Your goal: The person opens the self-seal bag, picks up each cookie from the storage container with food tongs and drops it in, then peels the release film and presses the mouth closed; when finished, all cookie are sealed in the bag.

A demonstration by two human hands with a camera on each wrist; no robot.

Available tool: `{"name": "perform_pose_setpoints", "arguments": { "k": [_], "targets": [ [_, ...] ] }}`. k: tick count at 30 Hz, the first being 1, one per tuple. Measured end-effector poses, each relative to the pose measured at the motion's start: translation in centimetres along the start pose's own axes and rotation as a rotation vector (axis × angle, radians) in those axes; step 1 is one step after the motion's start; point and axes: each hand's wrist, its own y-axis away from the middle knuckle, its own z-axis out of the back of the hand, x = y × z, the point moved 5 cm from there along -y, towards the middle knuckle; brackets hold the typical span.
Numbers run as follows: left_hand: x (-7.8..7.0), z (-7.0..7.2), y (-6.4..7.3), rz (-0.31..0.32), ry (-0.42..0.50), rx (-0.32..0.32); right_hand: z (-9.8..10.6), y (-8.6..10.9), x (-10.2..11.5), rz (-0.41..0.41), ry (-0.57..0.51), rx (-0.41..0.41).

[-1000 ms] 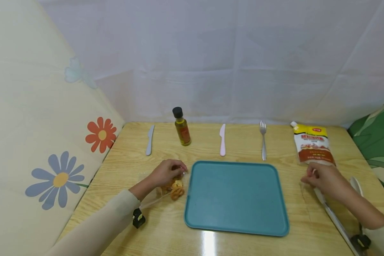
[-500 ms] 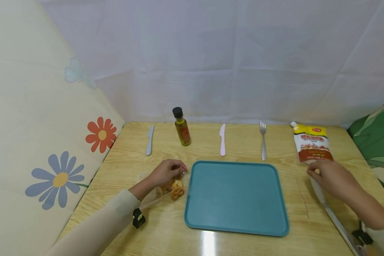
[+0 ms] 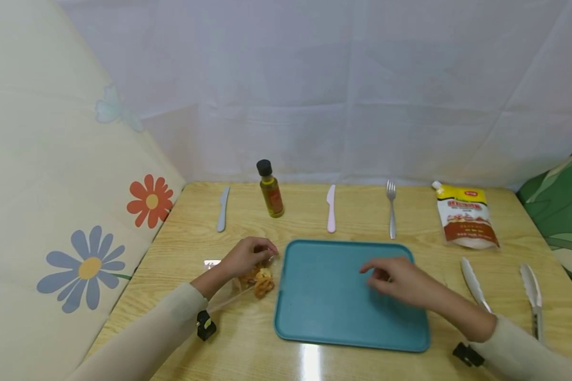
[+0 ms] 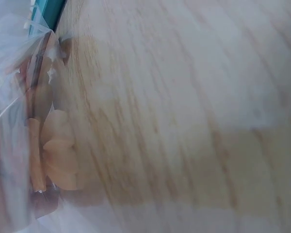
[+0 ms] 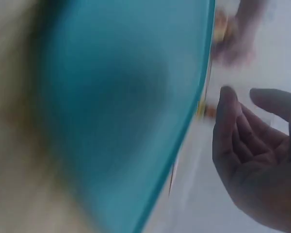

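Note:
My left hand pinches the top of a clear plastic bag lying left of the teal tray. Inside the bag are orange-brown and yellow pieces, some shaped like flowers; in the left wrist view the orange pieces show through the wrinkled plastic. My right hand hovers over the right half of the tray. Its fingers are loosely bent, thumb apart from forefinger, with nothing between them. The right wrist view shows that gap between thumb and fingertips of the right hand.
Along the back stand or lie a grey knife, a dark-capped oil bottle, a pink knife, a fork and a sauce pouch. Metal tongs lie spread at the right, partly hidden by my right sleeve.
My right hand has left the tongs on the right and moved left over the tray, uncovering the pouch's lower end. The left hand has stayed at the bag.

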Motion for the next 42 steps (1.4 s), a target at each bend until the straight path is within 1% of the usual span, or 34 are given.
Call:
{"name": "perform_pose_setpoints", "arguments": {
  "k": [2,4,7,10,13,16,17,20,24,29,34,35,36,38,40,42],
  "targets": [
    [0.0,0.0,0.0,0.003,0.005,-0.001,-2.6,-1.8,1.6,0.031,-0.122,0.099],
    [0.0,0.0,0.1,0.008,0.006,-0.001,-5.0,-3.6,3.2,0.033,-0.254,0.189],
    [0.0,0.1,0.0,0.008,0.003,-0.006,-8.2,-5.9,5.5,-0.010,-0.453,0.290],
    [-0.1,0.1,0.1,-0.004,0.002,-0.007,-10.7,-7.7,7.3,-0.059,-0.607,0.342],
    [-0.1,0.1,0.1,-0.013,0.015,-0.008,-12.5,-8.9,8.4,-0.080,-0.674,0.356],
    [0.0,0.1,0.0,-0.017,0.023,-0.015,-13.6,-9.9,8.9,-0.083,-0.690,0.338],
    [0.0,0.1,0.0,-0.023,0.021,-0.019,-13.8,-10.2,9.0,-0.088,-0.697,0.323],
    [0.2,0.1,0.0,-0.012,0.029,-0.032,-14.3,-10.9,8.8,-0.120,-0.736,0.256],
    [0.3,0.1,0.0,-0.004,0.055,-0.037,-14.4,-11.6,8.2,-0.154,-0.778,0.172],
    [0.4,0.2,0.1,0.000,0.075,-0.059,-14.1,-12.0,7.9,-0.132,-0.753,0.125],
    [0.8,0.3,0.2,0.013,0.113,-0.096,-13.8,-12.6,7.6,-0.104,-0.691,0.079],
    [0.8,0.4,0.2,0.017,0.123,-0.112,-13.7,-12.8,7.6,-0.088,-0.656,0.065],
    [0.9,0.4,0.3,0.022,0.137,-0.132,-13.5,-12.9,7.7,-0.063,-0.597,0.047],
    [0.9,0.7,0.5,0.033,0.168,-0.189,-13.0,-13.2,8.0,0.003,-0.443,-0.005],
    [0.8,1.1,0.8,0.046,0.198,-0.267,-12.4,-13.3,8.5,0.063,-0.287,-0.070],
    [0.3,1.7,1.2,0.048,0.237,-0.357,-11.7,-13.2,9.1,0.105,-0.164,-0.132]
  ]
}}
